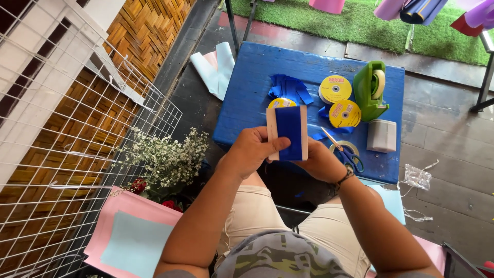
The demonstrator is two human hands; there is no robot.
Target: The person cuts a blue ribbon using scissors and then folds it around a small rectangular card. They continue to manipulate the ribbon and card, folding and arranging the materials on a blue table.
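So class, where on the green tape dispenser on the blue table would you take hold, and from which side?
Grip the green tape dispenser around its tall rounded body, beside the roll, coming from above. It stands upright near the blue table's far right corner. The pale box sits close at its front, so that end looks cramped for fingers.

Ribbon spools on table, tape dispenser right of them, scissors nearer, flowers left of table
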